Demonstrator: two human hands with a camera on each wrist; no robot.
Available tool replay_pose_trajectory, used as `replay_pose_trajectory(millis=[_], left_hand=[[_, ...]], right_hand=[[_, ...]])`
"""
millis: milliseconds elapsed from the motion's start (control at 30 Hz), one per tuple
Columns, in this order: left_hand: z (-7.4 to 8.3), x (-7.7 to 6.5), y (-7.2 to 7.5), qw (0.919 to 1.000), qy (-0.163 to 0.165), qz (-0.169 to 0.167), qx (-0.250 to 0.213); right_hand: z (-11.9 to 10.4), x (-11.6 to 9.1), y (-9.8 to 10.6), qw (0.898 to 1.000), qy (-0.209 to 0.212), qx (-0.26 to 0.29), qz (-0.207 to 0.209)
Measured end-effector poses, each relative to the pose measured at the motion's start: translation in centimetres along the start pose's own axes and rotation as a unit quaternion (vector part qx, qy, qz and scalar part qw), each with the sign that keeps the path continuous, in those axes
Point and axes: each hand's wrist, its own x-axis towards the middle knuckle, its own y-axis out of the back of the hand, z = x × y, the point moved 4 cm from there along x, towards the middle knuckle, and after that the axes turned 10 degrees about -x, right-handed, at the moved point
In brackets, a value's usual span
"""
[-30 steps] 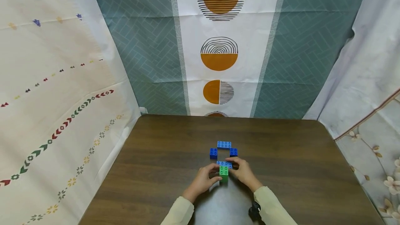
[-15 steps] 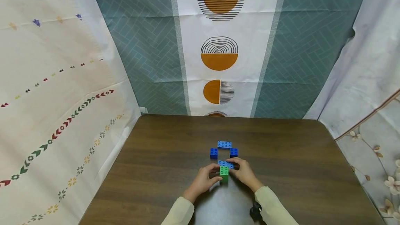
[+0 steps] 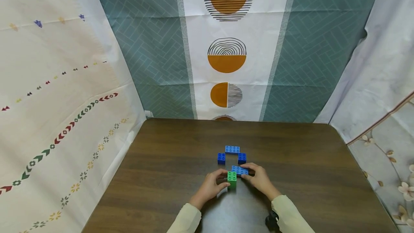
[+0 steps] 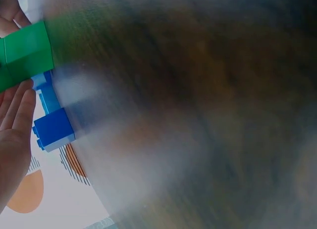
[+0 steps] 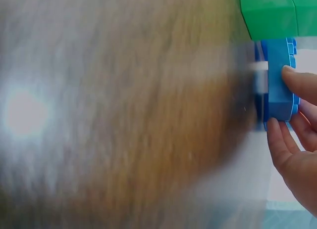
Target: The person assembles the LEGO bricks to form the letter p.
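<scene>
A stack of two green building bricks [image 3: 231, 177] stands upright near the middle of the table. My left hand [image 3: 209, 187] holds it from the left, thumb at the near side and fingers at the far side. In the left wrist view the fingers reach the lower edge of the green stack [image 4: 28, 53]. A light blue brick [image 3: 239, 170] lies just behind and to the right of the green one. My right hand [image 3: 258, 179] pinches its right end. In the right wrist view the thumb presses one long side of that light blue brick [image 5: 279, 85], with fingers around its end.
Beyond the hands, two dark blue bricks, one left [image 3: 221, 159] and one right [image 3: 242, 158], stand apart. A second light blue brick [image 3: 232, 149] sits behind them. Everything rests on a brown wooden table [image 3: 174, 146]; a patterned curtain [image 3: 155, 64] hangs at its far edge.
My right hand has slid the nearer light blue brick to the right, so more of it shows beside the green stack. The left hand and green stack have stayed put.
</scene>
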Motion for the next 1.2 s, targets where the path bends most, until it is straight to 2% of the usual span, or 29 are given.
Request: replay_pose_trajectory(millis=[233,500,700,900,1200], left_hand=[[-0.1,0.0,0.1,0.9997,0.026,0.005,-0.001],[0.1,0.0,0.0,0.9998,0.011,0.009,-0.014],[0.0,-0.1,0.0,0.9997,0.024,0.007,-0.008],[0.1,-0.1,0.0,0.9997,0.02,0.004,-0.011],[-0.1,0.0,0.0,0.9994,0.033,0.004,-0.009]], right_hand=[[0.3,-0.3,1.6,1.0,-0.009,-0.018,0.003],[0.1,-0.4,3.2,1.0,0.013,-0.007,0.0],[-0.9,-0.5,4.1,1.0,0.021,0.006,-0.006],[-2.0,-0.9,4.6,1.0,0.024,0.004,-0.009],[-3.7,-1.5,4.8,0.999,0.04,0.007,-0.01]])
